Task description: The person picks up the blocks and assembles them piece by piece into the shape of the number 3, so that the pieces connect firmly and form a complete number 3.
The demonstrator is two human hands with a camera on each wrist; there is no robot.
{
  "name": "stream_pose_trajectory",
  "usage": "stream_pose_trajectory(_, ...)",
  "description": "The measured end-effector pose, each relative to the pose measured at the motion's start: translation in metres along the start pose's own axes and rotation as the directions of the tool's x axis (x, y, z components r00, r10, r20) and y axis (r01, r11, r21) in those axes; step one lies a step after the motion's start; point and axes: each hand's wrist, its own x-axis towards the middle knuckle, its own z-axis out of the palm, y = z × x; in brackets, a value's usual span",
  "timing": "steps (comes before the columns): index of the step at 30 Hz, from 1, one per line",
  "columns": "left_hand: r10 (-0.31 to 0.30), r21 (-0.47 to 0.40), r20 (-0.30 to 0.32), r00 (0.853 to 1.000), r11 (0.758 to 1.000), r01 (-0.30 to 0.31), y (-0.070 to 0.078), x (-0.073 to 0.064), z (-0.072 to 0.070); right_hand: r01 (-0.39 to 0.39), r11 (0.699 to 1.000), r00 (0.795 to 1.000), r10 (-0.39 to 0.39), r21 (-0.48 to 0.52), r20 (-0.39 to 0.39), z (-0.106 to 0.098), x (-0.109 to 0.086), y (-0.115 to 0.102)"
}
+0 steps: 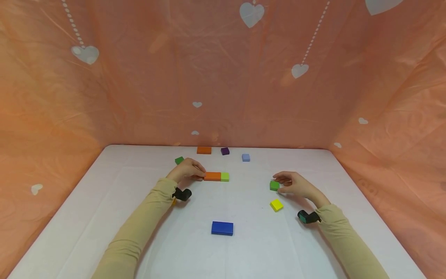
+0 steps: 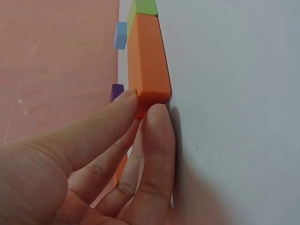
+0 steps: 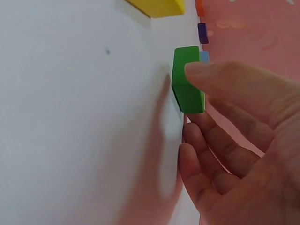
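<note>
Ten smooth coloured pieces were counted on the white surface (image 1: 254,252): two orange, two green, one each of light green, purple, light blue, yellow, blue and yellow-orange.

Left hand (image 1: 188,170): thumb and forefinger bent close together at the left end of the near orange rectangular block (image 1: 212,176), thumb tip touching its corner; could not tell whether they gripped it. That block lay mid-surface, its right end flush against the one light-green square block (image 1: 225,177).

Right hand (image 1: 296,185): fingers partly curled, thumb on one face of the right green block (image 3: 187,91) and forefinger passing behind it, a narrow pinch. This block was well apart from the orange and light-green pair, toward the right edge. The yellow square block (image 1: 277,205) lay near it, on the person's side.

Along the far edge: the far orange rectangular block (image 1: 204,150) and purple block (image 1: 225,151), with the light-blue block (image 1: 246,157) slightly nearer. The left green block (image 1: 179,160) sat just beyond the left hand, partly covered. The blue rectangular block (image 1: 222,228) lay closest to the person. A yellow-orange piece (image 1: 174,202) showed beside the left cuff, mostly hidden, shape unclear.
</note>
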Motion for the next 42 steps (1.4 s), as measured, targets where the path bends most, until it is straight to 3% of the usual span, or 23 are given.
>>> stream_pose_trajectory(12,-0.003,0.005,-0.004,1.0,1.0,0.003,0.0,0.0,0.001,0.0,0.995,1.0,0.0,-0.096,-0.003,0.004,0.004,0.001)
stream_pose_trajectory(22,0.004,0.027,-0.001,1.0,1.0,-0.004,0.001,-0.002,-0.001,0.023,0.993,1.0,-0.02,-0.116,0.024,0.0,0.01,0.001)
stream_pose_trajectory(32,-0.008,-0.004,-0.007,1.0,1.0,0.008,0.002,-0.002,0.001,0.063,0.993,0.998,-0.06,-0.105,0.029,-0.007,0.028,-0.014)
stream_pose_trajectory(42,-0.01,0.002,0.005,1.0,1.0,0.01,0.0,0.002,0.0,0.124,0.99,0.992,-0.123,-0.074,0.021,0.0,0.051,-0.025)
